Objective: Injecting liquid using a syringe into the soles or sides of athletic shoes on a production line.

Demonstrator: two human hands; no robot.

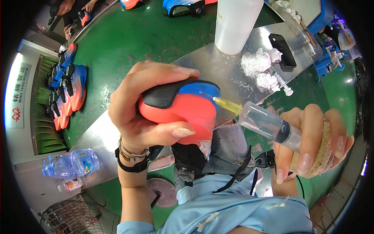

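My left hand is closed around a coral-red shoe, thumb on one side and fingers over the black part of its sole. A blue patch of the sole faces my right. In my right hand a clear syringe with a dark plunger tip points left, the fingers wrapped round its barrel. Its yellow dispensing tip is at the edge of the blue sole patch; whether it touches cannot be made out. A tan sponge is tucked against the palm of that same hand.
Ahead on the metal worktop stand a white plastic bottle, crumpled tissues and a black phone. Several shoes stand at the left. Clear water bottles lie lower left. Another person's hand shows upper left.
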